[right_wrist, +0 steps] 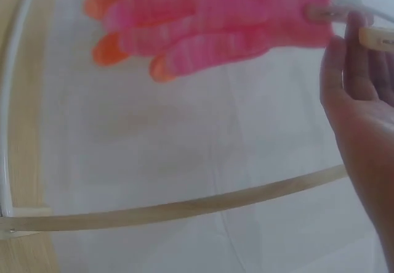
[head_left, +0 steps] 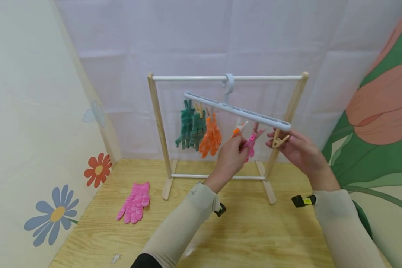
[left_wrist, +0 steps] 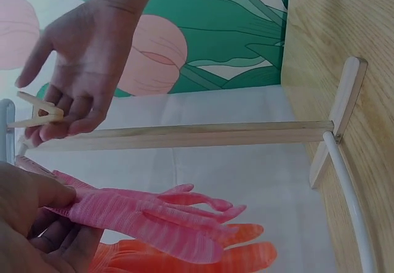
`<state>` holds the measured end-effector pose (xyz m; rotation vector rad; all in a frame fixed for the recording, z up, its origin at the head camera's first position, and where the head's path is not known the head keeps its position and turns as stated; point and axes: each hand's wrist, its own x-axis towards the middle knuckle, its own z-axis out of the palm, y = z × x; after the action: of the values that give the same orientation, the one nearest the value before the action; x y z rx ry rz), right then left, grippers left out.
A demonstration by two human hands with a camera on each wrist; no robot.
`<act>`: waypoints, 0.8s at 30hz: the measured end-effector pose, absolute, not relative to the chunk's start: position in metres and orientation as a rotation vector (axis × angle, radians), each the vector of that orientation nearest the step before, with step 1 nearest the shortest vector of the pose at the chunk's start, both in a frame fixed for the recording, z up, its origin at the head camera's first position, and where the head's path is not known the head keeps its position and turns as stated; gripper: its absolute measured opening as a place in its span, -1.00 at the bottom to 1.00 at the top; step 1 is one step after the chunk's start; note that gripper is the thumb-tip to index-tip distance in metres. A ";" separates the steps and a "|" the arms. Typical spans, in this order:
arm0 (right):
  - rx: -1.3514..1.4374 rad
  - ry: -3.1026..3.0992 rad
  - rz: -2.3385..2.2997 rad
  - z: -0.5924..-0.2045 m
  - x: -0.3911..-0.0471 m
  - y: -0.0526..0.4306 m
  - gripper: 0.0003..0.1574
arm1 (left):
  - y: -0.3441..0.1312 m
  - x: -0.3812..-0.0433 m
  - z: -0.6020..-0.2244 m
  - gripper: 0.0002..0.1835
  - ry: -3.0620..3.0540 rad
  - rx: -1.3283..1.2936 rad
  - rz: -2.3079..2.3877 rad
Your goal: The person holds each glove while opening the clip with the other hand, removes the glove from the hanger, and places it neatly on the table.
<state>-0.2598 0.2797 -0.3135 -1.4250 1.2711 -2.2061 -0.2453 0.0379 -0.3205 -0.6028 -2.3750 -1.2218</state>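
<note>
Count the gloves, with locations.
6: two green gloves and an orange glove hanging from the left half of the hanger; another orange glove, mostly hidden in the head view; a pink glove in the left hand; another pink glove on the table. More may be hidden.

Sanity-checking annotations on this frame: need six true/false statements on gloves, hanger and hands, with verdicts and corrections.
1. The hanger tilts, its right end lower in the head view. True.
2. The left hand is empty. False: it holds a pink glove.
3. Another pink glove lies on the table. True.
4. The green gloves hang at the hanger's lower end. False: they hang near its raised end.
5. The right hand is at a wooden clip. True.
6. The hanger lies flat on the table. False: it hangs from the top rail.
</note>
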 end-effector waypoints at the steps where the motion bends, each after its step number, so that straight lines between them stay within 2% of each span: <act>1: -1.424 1.277 -2.201 -0.314 -0.261 0.281 -0.42 | 0.038 -0.245 -0.320 -0.95 -2.378 -0.606 -1.229; 13: -1.170 1.731 -2.347 -0.303 -0.267 0.271 -0.59 | 0.038 -0.244 -0.319 -0.96 -2.375 -0.602 -1.276; 24: -1.193 1.790 -2.203 -0.292 -0.279 0.265 -0.58 | 0.040 -0.245 -0.320 -0.95 -2.409 -0.558 -1.265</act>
<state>-0.2791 0.2655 -0.2922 -1.1925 1.7903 -2.2031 -0.2450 0.0398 -0.3196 -0.5577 -2.4092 -1.2654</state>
